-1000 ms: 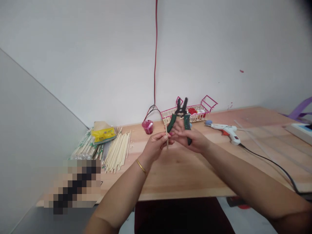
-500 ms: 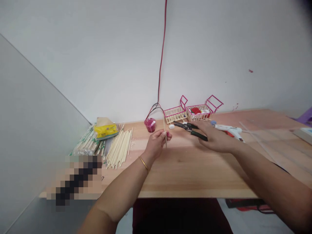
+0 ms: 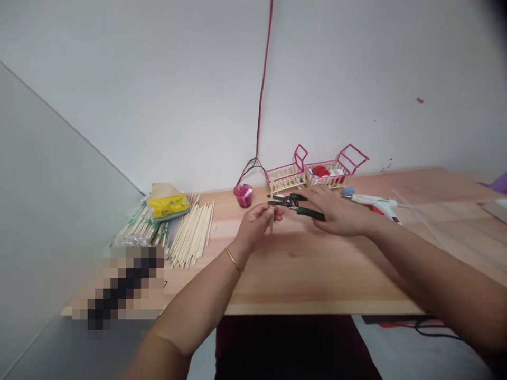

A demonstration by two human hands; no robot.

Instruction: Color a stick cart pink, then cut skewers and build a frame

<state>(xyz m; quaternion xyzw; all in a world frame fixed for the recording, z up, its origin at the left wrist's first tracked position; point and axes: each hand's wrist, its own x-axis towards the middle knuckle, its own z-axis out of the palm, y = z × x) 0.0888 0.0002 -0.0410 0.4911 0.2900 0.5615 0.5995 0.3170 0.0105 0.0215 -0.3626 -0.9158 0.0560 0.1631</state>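
Observation:
Near the middle of the table, my left hand pinches a thin wooden stick that stands roughly upright. My right hand is closed on dark green-handled pliers. Their jaws point left and lie at the stick, just above my left fingertips; whether they touch it I cannot tell. Behind the hands stand a small stick basket with a pink rim and a larger one holding red and white items. A pink cup is beyond my left hand.
Loose sticks lie on the left of the table, beside a yellow packet and wrapped sticks. A white glue gun and a blue round item are on the right. A cable hangs down the wall.
My right hand has moved left with the pliers, bringing their jaws to the stick. My left hand still holds the stick in nearly the same place. The view has shifted slightly.

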